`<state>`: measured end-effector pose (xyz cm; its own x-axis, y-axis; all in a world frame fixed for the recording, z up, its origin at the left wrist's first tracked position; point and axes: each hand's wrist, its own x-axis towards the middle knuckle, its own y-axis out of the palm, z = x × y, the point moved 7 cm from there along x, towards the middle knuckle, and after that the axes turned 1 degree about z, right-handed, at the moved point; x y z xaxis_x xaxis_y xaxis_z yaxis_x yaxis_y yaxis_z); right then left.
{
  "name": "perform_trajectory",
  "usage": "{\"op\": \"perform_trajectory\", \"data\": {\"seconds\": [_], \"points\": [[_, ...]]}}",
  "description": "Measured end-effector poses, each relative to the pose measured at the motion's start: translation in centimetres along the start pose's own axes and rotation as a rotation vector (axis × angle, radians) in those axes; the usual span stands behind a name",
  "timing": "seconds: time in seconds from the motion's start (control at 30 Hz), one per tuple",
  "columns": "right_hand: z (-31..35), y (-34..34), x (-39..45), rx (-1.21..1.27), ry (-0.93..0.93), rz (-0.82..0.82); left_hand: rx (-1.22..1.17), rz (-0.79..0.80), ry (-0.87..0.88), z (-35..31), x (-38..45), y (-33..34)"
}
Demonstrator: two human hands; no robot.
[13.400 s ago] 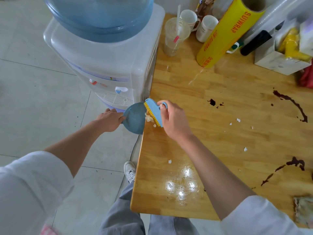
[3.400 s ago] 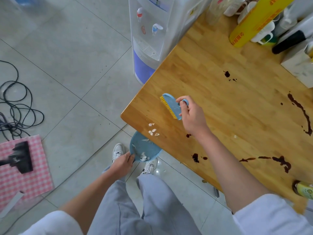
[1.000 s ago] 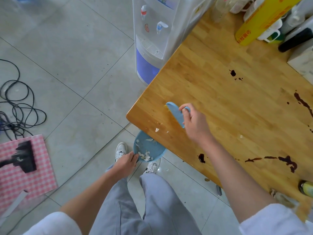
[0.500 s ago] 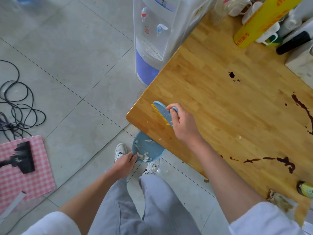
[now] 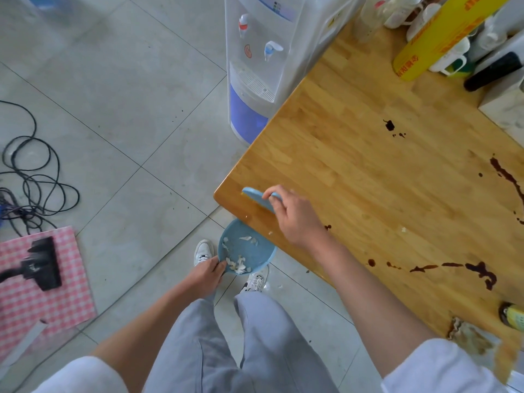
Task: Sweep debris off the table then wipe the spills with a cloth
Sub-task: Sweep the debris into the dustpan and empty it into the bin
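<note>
Blue brush [image 5: 258,198] sits at the wooden tabletop [image 5: 368,171] corner, right hand [image 5: 295,217] fingers clamped on it. Left hand [image 5: 205,275] fingers grip the blue dustpan [image 5: 249,251] below the edge, white scraps [image 5: 236,265] inside. Dark spills [image 5: 465,269] stain the wood.

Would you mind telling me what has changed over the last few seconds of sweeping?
The right hand swept the brush toward the table corner, and the scraps near the edge went into the dustpan. The left hand still holds the dustpan under the edge. The dark spills remain unwiped.
</note>
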<state>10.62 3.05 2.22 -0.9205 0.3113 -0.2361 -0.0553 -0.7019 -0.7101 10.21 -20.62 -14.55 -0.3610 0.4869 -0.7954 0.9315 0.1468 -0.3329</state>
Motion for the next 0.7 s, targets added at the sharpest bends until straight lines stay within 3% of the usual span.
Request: {"op": "perform_trajectory", "data": {"seconds": [0.1,0.33,0.57,0.7], "points": [[0.5,2.4,-2.5,0.065,-0.027,0.08,-0.03,0.005,-0.008,-0.2,-0.1,0.0],[-3.2,-2.7,-3.6,0.18,0.142,-0.187,-0.02,0.053,-0.042,-0.6,-1.1,0.2],[-1.2,3.2,-8.3,0.246,0.218,-0.183,-0.041,0.133,0.027,-1.2,-0.7,-0.2],[-1.6,1.3,-9.2,0.243,0.307,-0.351,-0.024,0.163,0.049,-1.3,-0.8,-0.8]]}}
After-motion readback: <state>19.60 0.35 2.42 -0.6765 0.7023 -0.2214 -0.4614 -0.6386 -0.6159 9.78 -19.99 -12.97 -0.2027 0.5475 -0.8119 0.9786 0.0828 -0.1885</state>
